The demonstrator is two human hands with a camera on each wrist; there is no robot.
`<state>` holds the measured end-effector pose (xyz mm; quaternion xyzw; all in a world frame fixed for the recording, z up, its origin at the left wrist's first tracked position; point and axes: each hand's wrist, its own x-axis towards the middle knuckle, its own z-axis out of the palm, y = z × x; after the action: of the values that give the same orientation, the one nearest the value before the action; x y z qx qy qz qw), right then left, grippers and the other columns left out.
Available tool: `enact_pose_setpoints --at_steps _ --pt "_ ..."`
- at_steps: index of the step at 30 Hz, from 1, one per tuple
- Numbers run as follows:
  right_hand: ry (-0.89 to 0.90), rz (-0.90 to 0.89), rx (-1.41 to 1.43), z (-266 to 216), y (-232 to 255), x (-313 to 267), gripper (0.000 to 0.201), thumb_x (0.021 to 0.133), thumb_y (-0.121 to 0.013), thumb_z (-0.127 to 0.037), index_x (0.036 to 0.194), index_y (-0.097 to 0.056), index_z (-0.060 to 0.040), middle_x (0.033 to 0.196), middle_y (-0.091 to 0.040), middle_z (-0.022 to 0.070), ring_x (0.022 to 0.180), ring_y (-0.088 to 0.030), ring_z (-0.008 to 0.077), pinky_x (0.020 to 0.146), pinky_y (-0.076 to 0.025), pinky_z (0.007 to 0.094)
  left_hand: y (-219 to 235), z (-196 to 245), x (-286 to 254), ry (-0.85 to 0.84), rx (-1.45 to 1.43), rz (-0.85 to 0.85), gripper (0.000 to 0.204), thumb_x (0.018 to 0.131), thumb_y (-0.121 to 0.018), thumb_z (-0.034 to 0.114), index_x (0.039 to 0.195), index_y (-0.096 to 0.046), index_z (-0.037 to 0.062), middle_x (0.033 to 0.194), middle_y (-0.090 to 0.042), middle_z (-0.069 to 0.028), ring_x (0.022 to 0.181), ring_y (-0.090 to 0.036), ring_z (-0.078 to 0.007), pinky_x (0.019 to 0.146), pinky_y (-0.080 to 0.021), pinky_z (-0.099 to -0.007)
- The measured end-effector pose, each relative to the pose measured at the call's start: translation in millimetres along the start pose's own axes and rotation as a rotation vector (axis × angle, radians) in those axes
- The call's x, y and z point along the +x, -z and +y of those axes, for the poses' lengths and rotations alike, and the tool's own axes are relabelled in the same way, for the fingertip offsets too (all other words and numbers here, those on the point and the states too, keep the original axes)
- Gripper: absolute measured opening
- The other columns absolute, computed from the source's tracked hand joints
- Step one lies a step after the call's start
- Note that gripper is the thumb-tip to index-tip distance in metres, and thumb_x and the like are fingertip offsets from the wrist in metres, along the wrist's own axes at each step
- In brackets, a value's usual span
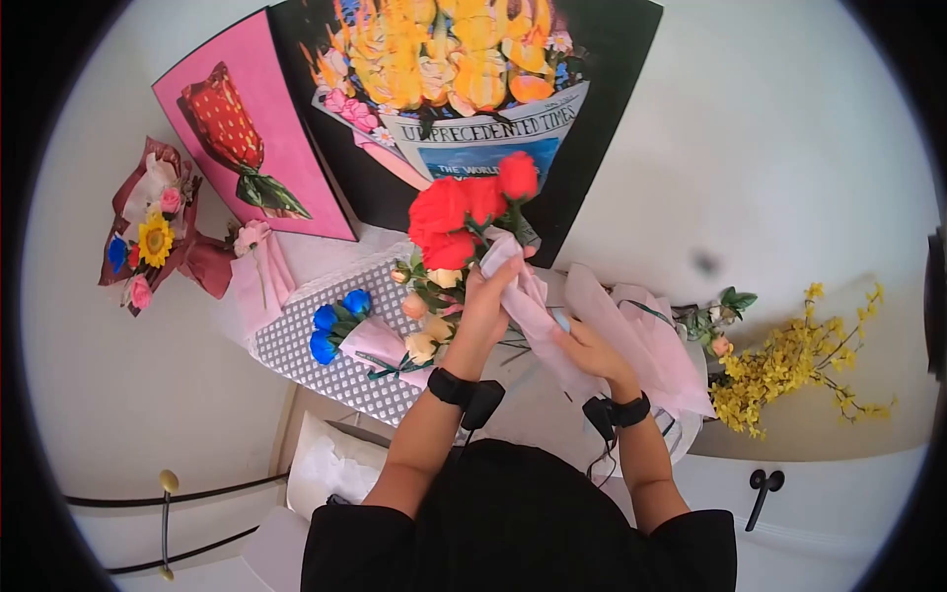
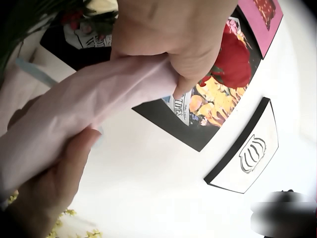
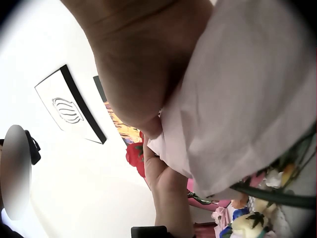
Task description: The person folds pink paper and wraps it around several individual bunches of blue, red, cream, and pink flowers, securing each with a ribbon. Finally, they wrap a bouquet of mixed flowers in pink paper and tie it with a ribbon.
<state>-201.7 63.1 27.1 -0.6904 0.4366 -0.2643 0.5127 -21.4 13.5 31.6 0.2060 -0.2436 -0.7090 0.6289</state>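
A bunch of red roses (image 1: 439, 212) stands up out of a pale pink wrapping sheet (image 1: 538, 321) rolled round its stems. My left hand (image 1: 485, 296) grips the wrap just below the blooms. In the left wrist view, that hand's fingers (image 2: 181, 74) curl over the upper end of the roll. Lower down, my right hand (image 1: 592, 350) holds the roll, its thumb (image 2: 81, 148) pressed along the paper. The right wrist view has my right hand (image 3: 133, 74) close up against the broad pink paper (image 3: 242, 99), with the left hand (image 3: 166, 178) beyond it. The stems are hidden inside.
Blue roses in a pink wrap (image 1: 380, 340) lie on the patterned cloth (image 1: 286, 335), beside peach roses (image 1: 419, 345). More pink paper (image 1: 631, 335) spreads at right, near yellow blossom sprays (image 1: 789, 380). A sunflower bouquet (image 1: 155, 237) is at left; a flower painting (image 1: 473, 99) leans behind.
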Motion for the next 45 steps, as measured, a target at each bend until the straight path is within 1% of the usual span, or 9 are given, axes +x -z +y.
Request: enact_pose_setpoints --at_steps 4,8,13,15,17,21,25,31,45 --pt "0.065 0.181 0.013 9.3 12.5 -7.4 0.03 0.092 -0.044 -0.02 0.114 -0.052 -0.0019 0.09 -0.06 0.0087 0.081 -0.052 0.0152 0.073 -0.042 0.0296 -12.1 4.8 0.9 -0.137 -0.022 0.101 0.026 0.082 -0.06 0.007 0.106 -0.051 0.0002 0.089 -0.062 -0.0075 0.071 -0.056 -0.0112 0.062 -0.048 -0.0254" --pt "-0.046 0.757 -0.243 1.4 58.2 -34.6 0.027 0.09 -0.041 -0.018 0.091 -0.061 0.0 0.06 -0.053 0.0069 0.05 -0.04 0.012 0.048 -0.034 0.0284 -5.1 29.8 -3.6 -0.195 0.032 0.116 0.026 0.082 -0.061 0.007 0.105 -0.051 0.0004 0.09 -0.062 -0.0078 0.072 -0.056 -0.0115 0.062 -0.048 -0.0253" --pt "-0.018 0.989 -0.459 17.2 105.0 -58.8 0.028 0.087 -0.044 -0.019 0.078 -0.06 0.0015 0.052 -0.048 0.013 0.045 -0.043 0.018 0.046 -0.033 0.0317 6.5 36.6 -3.6 -0.255 0.044 0.188 0.025 0.083 -0.059 0.007 0.106 -0.049 0.0051 0.093 -0.058 -0.0066 0.076 -0.054 -0.0138 0.063 -0.048 -0.0298" --pt "-0.044 0.99 -0.477 22.2 109.4 -60.4 0.028 0.086 -0.047 -0.023 0.078 -0.06 0.0011 0.05 -0.047 0.0133 0.044 -0.047 0.0252 0.047 -0.038 0.0329 7.5 35.4 -3.2 -0.258 0.038 0.191 0.023 0.083 -0.059 0.006 0.104 -0.05 0.0051 0.091 -0.059 -0.006 0.076 -0.054 -0.0139 0.064 -0.048 -0.0297" --pt "-0.384 0.719 -0.963 36.7 111.8 -60.5 0.029 0.082 -0.053 -0.026 0.089 -0.059 0.0015 0.063 -0.054 0.0159 0.059 -0.053 0.03 0.056 -0.043 0.0371 12.7 31.4 -1.3 -0.231 0.03 0.211 0.021 0.082 -0.06 0.006 0.102 -0.052 0.0032 0.089 -0.059 -0.0059 0.077 -0.055 -0.0139 0.065 -0.047 -0.029" --pt "-0.366 0.708 -1.287 43.9 92.2 -64.5 0.04 0.078 -0.057 -0.027 0.104 -0.053 0.0034 0.091 -0.056 0.02 0.085 -0.054 0.0343 0.07 -0.044 0.0427 17.6 23.6 0.6 -0.21 -0.019 0.168 0.022 0.08 -0.063 0.003 0.1 -0.054 -0.0004 0.091 -0.061 -0.0072 0.079 -0.058 -0.0133 0.07 -0.047 -0.0264" --pt "0.157 0.582 -0.757 12.8 59.8 -26.7 0.067 0.071 -0.068 -0.019 0.126 -0.036 0.0007 0.119 -0.048 0.0219 0.107 -0.048 0.0372 0.09 -0.039 0.0418 -2.2 10.6 -3.1 -0.15 -0.006 0.202 0.021 0.078 -0.064 0.002 0.098 -0.056 -0.0015 0.09 -0.061 -0.0072 0.081 -0.058 -0.0132 0.07 -0.047 -0.0256" --pt "0.26 0.376 -0.392 -4.7 -27.8 5.4 0.079 0.068 -0.069 -0.014 0.135 -0.028 -0.0028 0.121 -0.049 0.0222 0.106 -0.051 0.0372 0.089 -0.041 0.0394 -19.7 -21.4 -7.0 -0.115 0.018 0.195 0.022 0.081 -0.061 0.004 0.102 -0.054 -0.0002 0.094 -0.061 -0.0074 0.086 -0.058 -0.0143 0.075 -0.047 -0.0274" --pt "0.224 0.372 -0.675 18.8 -13.3 -3.0 0.074 0.066 -0.066 -0.011 0.132 -0.033 -0.0054 0.115 -0.053 0.0199 0.093 -0.057 0.0369 0.074 -0.048 0.0395 -4.2 -3.3 -2.3 0.045 -0.228 0.277 0.024 0.082 -0.062 0.01 0.102 -0.054 -0.0002 0.091 -0.059 -0.0071 0.087 -0.058 -0.0185 0.08 -0.046 -0.0336"
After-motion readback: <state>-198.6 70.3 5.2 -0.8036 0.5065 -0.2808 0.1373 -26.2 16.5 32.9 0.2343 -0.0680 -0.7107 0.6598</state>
